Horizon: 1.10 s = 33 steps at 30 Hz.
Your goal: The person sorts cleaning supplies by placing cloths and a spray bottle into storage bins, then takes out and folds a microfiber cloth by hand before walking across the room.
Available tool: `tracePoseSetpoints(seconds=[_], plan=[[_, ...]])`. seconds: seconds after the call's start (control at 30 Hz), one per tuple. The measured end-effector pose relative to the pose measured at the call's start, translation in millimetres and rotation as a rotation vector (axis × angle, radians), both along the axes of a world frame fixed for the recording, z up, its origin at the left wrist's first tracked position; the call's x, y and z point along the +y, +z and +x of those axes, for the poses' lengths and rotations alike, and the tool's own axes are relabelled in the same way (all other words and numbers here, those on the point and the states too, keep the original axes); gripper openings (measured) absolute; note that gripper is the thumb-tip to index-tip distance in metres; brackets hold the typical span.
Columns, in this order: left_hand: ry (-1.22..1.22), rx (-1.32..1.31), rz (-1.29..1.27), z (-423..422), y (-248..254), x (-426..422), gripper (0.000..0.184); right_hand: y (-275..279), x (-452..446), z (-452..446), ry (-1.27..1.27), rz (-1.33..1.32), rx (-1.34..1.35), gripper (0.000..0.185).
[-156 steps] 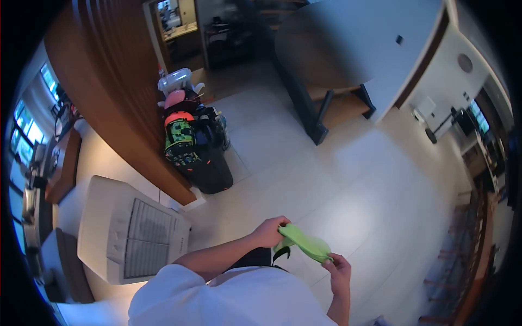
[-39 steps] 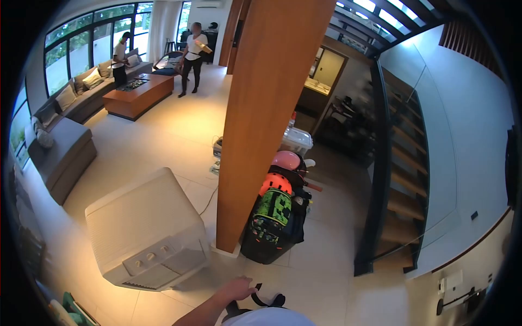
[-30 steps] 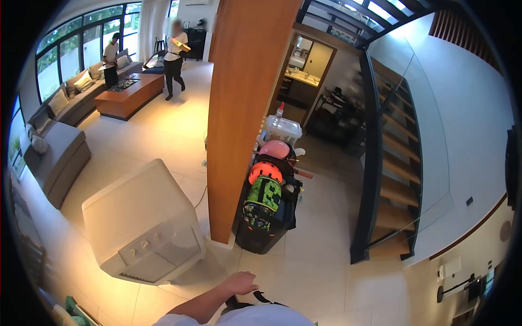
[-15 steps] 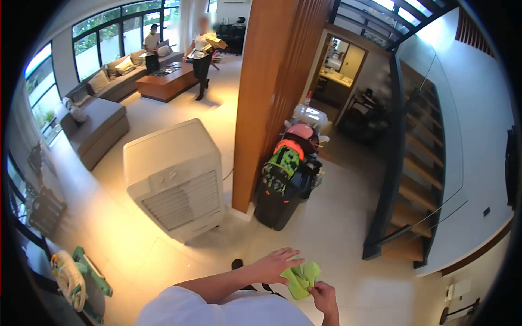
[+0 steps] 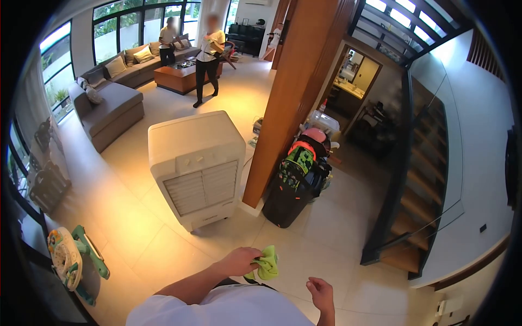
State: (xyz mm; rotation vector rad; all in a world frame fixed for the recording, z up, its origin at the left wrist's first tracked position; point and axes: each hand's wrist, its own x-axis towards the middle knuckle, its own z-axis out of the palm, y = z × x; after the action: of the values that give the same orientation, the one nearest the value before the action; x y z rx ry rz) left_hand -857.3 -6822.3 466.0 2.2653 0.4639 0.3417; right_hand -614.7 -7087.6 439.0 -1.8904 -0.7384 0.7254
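Note:
My left hand (image 5: 242, 262) is closed around a crumpled lime-green cloth (image 5: 267, 264), held out in front of my body above the floor. Most of the cloth hangs from the fingers' right side. To the right of it, apart from the cloth, my right hand (image 5: 321, 294) is raised with loosely curled fingers and nothing visible in it. Ahead of my hands stands a white air cooler (image 5: 201, 168) with a louvred front.
A black bin (image 5: 285, 204) piled with bags and a pink helmet stands beside a wooden pillar (image 5: 291, 98). Stairs (image 5: 416, 217) rise on the right. A baby walker (image 5: 68, 258) is at lower left. Two people stand near a sofa (image 5: 117, 106) and wooden table (image 5: 168, 81).
My right hand has let go of the cloth and moved apart from it. My left hand, now gripping the cloth, has shifted left. One person has walked nearer; the view has turned slightly.

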Motion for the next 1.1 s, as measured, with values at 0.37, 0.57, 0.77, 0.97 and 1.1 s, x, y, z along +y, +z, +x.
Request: tracePoseSetpoints(seconds=[0.37,0.57,0.77,0.97,1.1], plan=[[0.219,0.083,0.010,-201.5,-17.5,159.1,0.033,-179.1,95.4,-131.4,0.204,-0.658,0.231,0.053],[0.471,0.114,0.037,-308.9,14.0,236.0,0.029,-173.5,216.0,-170.6,0.295,-0.703,0.654,0.057],[0.708,0.177,0.018,-366.6,12.8,266.0,0.023,-195.6,334.7,-168.7,0.450,-0.837,0.790,0.061],[1.080,0.213,-0.089,-409.6,2.7,248.2,0.023,-239.0,473.7,-174.5,0.711,-1.074,0.661,0.067],[1.316,0.203,-0.186,-446.8,-15.0,245.7,0.026,-291.1,538.8,-214.0,0.724,-1.127,0.466,0.060]])
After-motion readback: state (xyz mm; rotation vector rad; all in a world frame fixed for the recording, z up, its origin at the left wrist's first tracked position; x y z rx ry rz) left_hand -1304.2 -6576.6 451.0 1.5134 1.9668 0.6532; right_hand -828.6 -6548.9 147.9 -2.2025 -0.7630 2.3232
